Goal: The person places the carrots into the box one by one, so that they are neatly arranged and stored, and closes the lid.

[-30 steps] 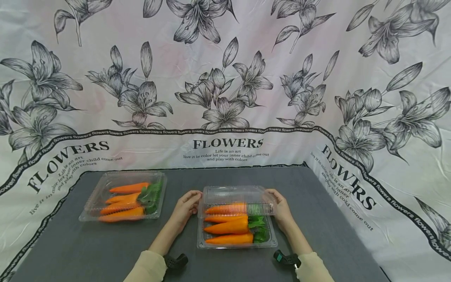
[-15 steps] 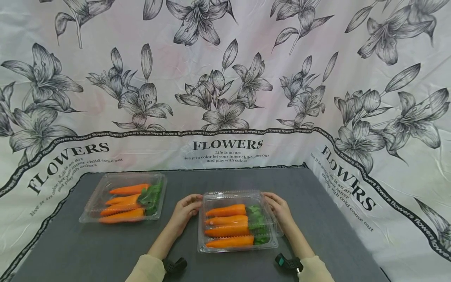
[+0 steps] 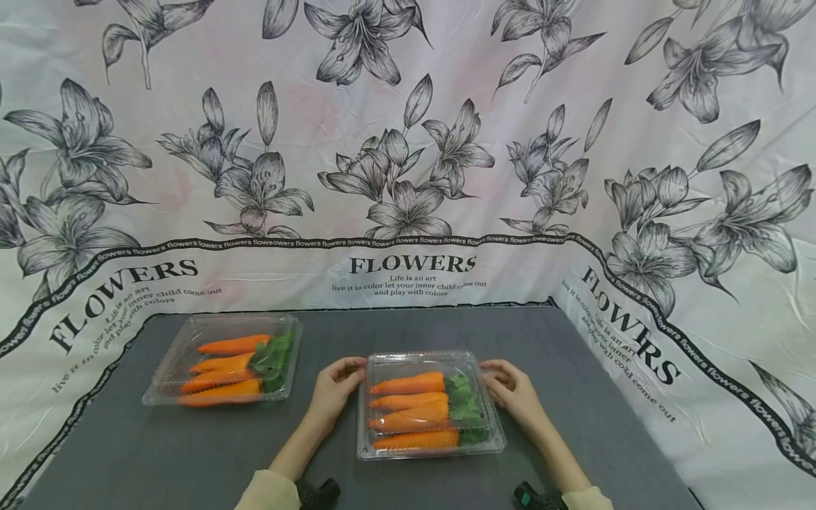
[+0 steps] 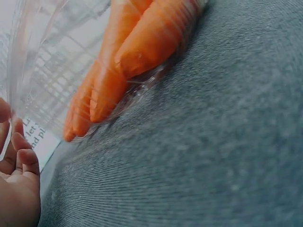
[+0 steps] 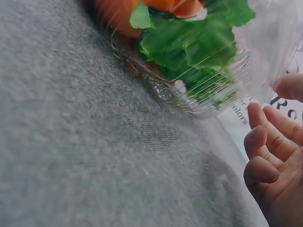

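Observation:
A clear plastic clamshell box [image 3: 433,452] lies on the grey table, its lid down over several orange carrots [image 3: 408,384] with green tops [image 3: 464,400]. At its back left corner, my left hand [image 3: 333,389] touches the lid's edge with its fingertips. The right hand [image 3: 518,389] is beside the back right corner, fingers loosely bent and fingertips at the plastic. In the right wrist view, the thumb [image 5: 289,87] meets the clear wall while the other fingers stay off it. The left wrist view shows the carrot tips [image 4: 78,123] through the plastic, next to loosely bent fingers.
To the left on the table [image 3: 210,453] stands a second clear box [image 3: 164,393], also lidded, with several carrots inside. Dark wrist devices sit on both forearms. A floral printed cloth [image 3: 414,273] hangs behind and along both sides of the table.
The box's lid, half raised a second ago, has come down over the carrots. My right hand has drawn slightly right and down; the left stays by its corner. The second box has not moved.

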{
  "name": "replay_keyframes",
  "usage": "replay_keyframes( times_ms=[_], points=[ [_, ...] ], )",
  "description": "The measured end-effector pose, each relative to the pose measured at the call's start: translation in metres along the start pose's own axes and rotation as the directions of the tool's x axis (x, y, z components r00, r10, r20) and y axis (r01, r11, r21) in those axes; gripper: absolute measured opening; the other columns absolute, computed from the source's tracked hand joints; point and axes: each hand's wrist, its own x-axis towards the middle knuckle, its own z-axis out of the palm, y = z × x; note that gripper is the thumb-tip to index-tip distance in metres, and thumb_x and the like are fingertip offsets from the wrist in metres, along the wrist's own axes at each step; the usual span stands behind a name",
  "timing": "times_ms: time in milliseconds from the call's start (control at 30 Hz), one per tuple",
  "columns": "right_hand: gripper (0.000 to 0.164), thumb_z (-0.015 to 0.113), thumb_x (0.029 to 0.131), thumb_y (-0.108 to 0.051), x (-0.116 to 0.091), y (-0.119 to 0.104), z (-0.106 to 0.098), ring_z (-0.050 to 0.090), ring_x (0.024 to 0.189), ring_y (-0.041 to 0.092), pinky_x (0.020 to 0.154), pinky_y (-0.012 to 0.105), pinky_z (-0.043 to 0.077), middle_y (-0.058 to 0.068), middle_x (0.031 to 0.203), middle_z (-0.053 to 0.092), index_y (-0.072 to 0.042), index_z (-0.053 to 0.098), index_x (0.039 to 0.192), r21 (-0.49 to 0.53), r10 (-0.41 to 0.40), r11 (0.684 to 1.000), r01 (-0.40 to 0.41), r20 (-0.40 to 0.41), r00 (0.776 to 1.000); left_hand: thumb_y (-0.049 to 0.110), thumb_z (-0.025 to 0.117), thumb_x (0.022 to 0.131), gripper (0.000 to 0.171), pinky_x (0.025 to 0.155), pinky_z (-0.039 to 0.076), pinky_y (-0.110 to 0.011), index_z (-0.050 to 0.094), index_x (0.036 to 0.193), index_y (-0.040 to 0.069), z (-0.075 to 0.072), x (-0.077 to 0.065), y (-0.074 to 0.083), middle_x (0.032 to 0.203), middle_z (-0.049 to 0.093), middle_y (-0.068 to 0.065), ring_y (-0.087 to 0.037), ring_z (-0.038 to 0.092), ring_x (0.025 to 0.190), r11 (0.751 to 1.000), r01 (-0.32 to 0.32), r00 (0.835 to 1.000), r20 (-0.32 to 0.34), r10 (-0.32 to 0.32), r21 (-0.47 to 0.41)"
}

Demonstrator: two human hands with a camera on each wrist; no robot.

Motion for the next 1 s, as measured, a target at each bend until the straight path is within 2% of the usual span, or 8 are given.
replay_keyframes(
  times_ms=[167,300,467,567,667,767,867,1000],
  points=[
    [0.028,0.064,0.106,-0.006,-0.013,-0.009,-0.003,0.056,0.061,0.013,0.056,0.031,0.050,0.005,0.094,0.073,0.004,0.064,0.132,-0.065,-0.059,0.996,0.060,0.004,0.998,-0.007,0.068,0.097,0.023,0.080,0.052,-0.018,0.070,0.118,-0.016,0.002,-0.002,-0.002,0.107,0.073,-0.006,-0.004,0.065,0.089,1.000,-0.019,1.000,-0.011,0.019,0.005],
    [0.030,0.067,0.104,-0.005,-0.027,-0.019,-0.002,0.064,0.072,0.008,0.064,0.029,0.054,0.010,0.098,0.075,0.003,0.064,0.133,-0.155,-0.098,0.983,0.095,-0.011,0.995,-0.004,0.069,0.097,0.022,0.079,0.052,-0.018,0.071,0.116,-0.014,0.002,-0.002,-0.005,0.104,0.073,-0.001,-0.004,0.065,0.088,0.998,-0.063,0.998,0.003,0.063,0.005],
    [0.032,0.069,0.103,-0.006,-0.045,-0.030,-0.001,0.066,0.076,0.010,0.068,0.029,0.055,0.008,0.098,0.075,0.000,0.064,0.133,-0.205,-0.096,0.974,0.092,-0.009,0.995,-0.001,0.069,0.098,0.020,0.076,0.053,-0.016,0.074,0.114,-0.011,0.000,-0.003,-0.008,0.100,0.074,0.004,-0.003,0.065,0.087,0.992,-0.126,0.992,0.022,0.127,-0.021],
    [0.033,0.070,0.103,-0.007,-0.055,-0.034,0.000,0.066,0.075,0.010,0.067,0.029,0.056,0.006,0.098,0.075,-0.001,0.063,0.134,-0.213,-0.079,0.974,0.078,0.004,0.997,-0.002,0.069,0.098,0.023,0.079,0.054,-0.016,0.073,0.118,-0.013,0.000,-0.002,-0.006,0.104,0.076,0.003,-0.003,0.065,0.090,0.995,-0.098,0.995,0.009,0.098,-0.028],
    [0.034,0.070,0.103,-0.007,-0.064,-0.038,0.002,0.066,0.072,0.012,0.066,0.030,0.056,0.005,0.095,0.076,0.000,0.063,0.135,-0.206,-0.045,0.978,0.044,0.000,0.999,-0.003,0.069,0.099,0.026,0.081,0.054,-0.016,0.071,0.122,-0.014,0.001,-0.001,-0.003,0.110,0.077,-0.002,-0.003,0.066,0.092,0.999,-0.039,0.999,-0.013,0.039,-0.024],
    [0.036,0.071,0.102,-0.009,-0.072,-0.042,0.004,0.065,0.066,0.012,0.060,0.030,0.054,0.003,0.091,0.076,0.001,0.062,0.135,-0.166,0.030,0.986,-0.033,-0.018,0.999,-0.004,0.068,0.099,0.027,0.080,0.053,-0.017,0.070,0.124,-0.014,0.002,0.001,-0.002,0.111,0.076,-0.004,-0.003,0.065,0.092,1.000,-0.002,1.000,-0.026,0.002,-0.012],
    [0.038,0.070,0.103,-0.009,-0.078,-0.045,0.006,0.057,0.057,0.008,0.053,0.029,0.049,0.002,0.087,0.075,0.003,0.058,0.137,-0.097,0.114,0.989,-0.115,-0.015,0.993,-0.003,0.068,0.100,0.027,0.076,0.052,-0.017,0.070,0.125,-0.014,0.002,0.002,-0.001,0.107,0.076,0.000,-0.003,0.064,0.089,1.000,0.008,1.000,-0.029,-0.008,0.001],
    [0.043,0.066,0.104,-0.006,-0.084,-0.045,0.009,0.050,0.053,0.006,0.051,0.028,0.047,0.004,0.082,0.074,0.009,0.051,0.141,0.009,0.181,0.983,-0.181,0.025,0.983,-0.003,0.069,0.100,0.027,0.075,0.052,-0.017,0.071,0.125,-0.013,0.001,0.001,0.000,0.107,0.076,0.000,-0.002,0.064,0.089,1.000,0.009,1.000,-0.028,-0.009,0.005]
  ],
)
